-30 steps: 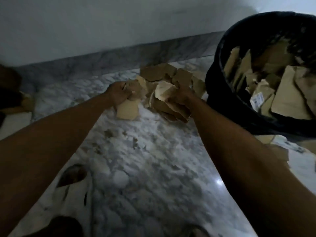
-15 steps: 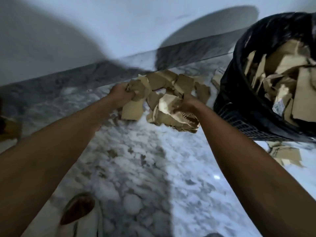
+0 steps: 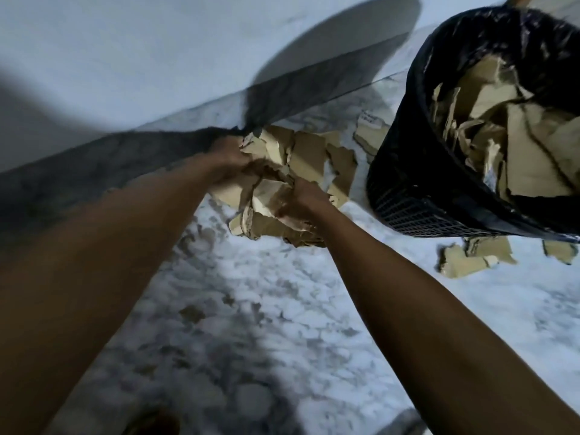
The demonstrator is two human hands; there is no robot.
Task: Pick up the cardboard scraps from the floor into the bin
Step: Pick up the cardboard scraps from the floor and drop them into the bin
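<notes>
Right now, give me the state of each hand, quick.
Left hand: closed, grip on a bunch of cardboard scraps.
Right hand: closed, grip on a bundle of torn cardboard.

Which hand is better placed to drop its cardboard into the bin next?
Probably the right hand: it grips scraps on the side nearer the bin. The left hand holds its scraps farther away.

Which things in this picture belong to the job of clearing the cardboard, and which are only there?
Belong to the job:
left hand and right hand, both gripping a bundle of scraps
scraps against the wall
scraps beside the bin
bin, black-lined, already holding cardboard

Only there:
marble floor
wall
dark skirting
</notes>
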